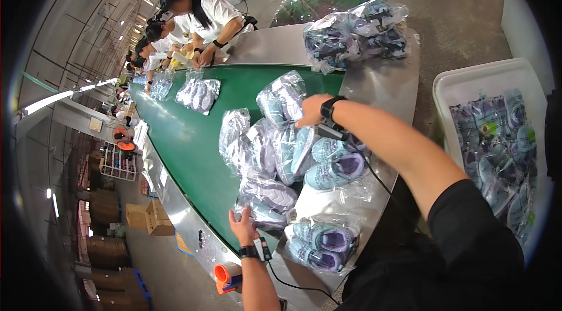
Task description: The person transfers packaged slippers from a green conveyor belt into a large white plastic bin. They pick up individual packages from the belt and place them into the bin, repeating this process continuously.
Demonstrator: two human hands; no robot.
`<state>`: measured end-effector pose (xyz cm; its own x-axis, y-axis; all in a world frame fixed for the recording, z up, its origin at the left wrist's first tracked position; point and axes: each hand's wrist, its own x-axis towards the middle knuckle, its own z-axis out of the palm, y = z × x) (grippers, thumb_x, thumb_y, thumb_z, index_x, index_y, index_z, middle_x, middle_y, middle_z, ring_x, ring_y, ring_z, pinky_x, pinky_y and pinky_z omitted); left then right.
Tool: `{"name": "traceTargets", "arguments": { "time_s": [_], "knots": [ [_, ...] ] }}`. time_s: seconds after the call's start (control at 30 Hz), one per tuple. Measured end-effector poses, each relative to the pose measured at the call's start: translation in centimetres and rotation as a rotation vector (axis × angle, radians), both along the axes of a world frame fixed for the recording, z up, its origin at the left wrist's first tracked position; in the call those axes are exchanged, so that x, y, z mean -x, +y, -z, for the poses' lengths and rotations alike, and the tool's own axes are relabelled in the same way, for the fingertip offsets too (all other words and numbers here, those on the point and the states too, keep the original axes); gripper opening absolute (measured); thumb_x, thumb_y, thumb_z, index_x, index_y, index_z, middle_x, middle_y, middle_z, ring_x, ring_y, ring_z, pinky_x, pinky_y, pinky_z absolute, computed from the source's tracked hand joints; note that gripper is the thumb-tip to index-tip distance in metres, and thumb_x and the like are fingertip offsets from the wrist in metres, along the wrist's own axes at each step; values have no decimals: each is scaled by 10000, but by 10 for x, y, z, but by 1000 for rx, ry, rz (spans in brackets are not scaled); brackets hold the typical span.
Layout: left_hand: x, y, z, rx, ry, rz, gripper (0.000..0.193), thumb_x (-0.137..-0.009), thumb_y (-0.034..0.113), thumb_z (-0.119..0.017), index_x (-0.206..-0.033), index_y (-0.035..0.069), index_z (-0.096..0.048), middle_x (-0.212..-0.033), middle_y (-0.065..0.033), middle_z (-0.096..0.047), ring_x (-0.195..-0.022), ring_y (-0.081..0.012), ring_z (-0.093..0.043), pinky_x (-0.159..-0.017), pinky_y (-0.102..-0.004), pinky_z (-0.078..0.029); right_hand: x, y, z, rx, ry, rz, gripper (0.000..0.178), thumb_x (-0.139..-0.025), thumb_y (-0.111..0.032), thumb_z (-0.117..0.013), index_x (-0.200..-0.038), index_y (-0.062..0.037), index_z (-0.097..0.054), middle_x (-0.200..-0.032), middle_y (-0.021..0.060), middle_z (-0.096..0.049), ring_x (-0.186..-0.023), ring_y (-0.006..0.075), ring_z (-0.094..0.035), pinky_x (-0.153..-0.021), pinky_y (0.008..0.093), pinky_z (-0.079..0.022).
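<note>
Clear plastic bags with light-blue and lilac shoes lie heaped at the near end of a green conveyor belt (181,141). My right hand (313,110) reaches over the heap, its fingers curled at the top of a bagged pair of shoes (301,150). Another bagged pair (282,99) lies just beyond it. Close to the belt's left edge, my left hand (243,230) has its fingers apart, the tips against a bagged pair with the soles showing (266,194). Two bagged pairs, one by my right forearm (336,171) and one nearer me (322,243), rest on the metal tabletop.
More bagged shoes (357,36) are stacked on the far metal corner (404,77). A white bin (442,91) of bagged shoes stands at right. An orange tape dispenser (225,279) sits at the belt's left edge. Co-workers (213,21) stand along the far side, near another bagged pair (199,94).
</note>
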<state>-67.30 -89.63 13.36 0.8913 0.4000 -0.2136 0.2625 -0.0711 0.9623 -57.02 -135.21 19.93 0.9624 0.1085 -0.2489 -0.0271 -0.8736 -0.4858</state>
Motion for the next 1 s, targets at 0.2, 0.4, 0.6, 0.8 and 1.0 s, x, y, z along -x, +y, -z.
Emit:
{"name": "traceTargets", "arguments": {
  "time_s": [0.2,0.4,0.6,0.8,1.0],
  "knots": [
    [87,-41,-82,-502,-690,171,1035,-699,-98,-840,-1569,41,-299,-1495,-117,-357,-1322,-276,-480,-1135,-426,-414,-11,43,13,-144,141,-215,844,-581,-655,-871,-932,96,-715,-979,249,-727,-958,356,-709,-822,416,-546],
    [178,24,-75,-827,-360,403,661,-768,-12,-761,-1393,37,-552,-1417,-173,-480,-1342,-309,-498,-1114,-406,-435,114,100,-46,-377,-497,-583,412,-680,-99,-771,-994,-30,-513,-1047,154,-495,-1001,396,-560,-847,459,-478],
    [180,60,-50,494,18,304,626,-1045,289,-437,-1577,6,-268,-1501,-196,-500,-1317,-323,-555,-1126,-456,-433,169,92,-43,-7,-936,-708,522,-657,-74,-814,-1123,-97,-580,-1230,120,-547,-1180,316,-560,-988,488,-450],
    [138,41,-45,296,152,226,732,-1005,331,-627,-1600,114,-259,-1402,-176,-573,-1236,-291,-598,-987,-437,-532,175,76,-29,-400,-546,-384,629,-803,-390,-820,-1271,-45,-579,-1303,202,-559,-1225,347,-566,-1007,452,-472],
    [117,-2,-38,-309,45,283,781,-893,273,-707,-1563,83,-353,-1488,-187,-469,-1261,-327,-551,-1034,-464,-480,139,100,4,-437,-158,86,720,-799,-542,-733,-1251,9,-631,-1199,237,-682,-1123,411,-661,-942,504,-533]
  ]
}}
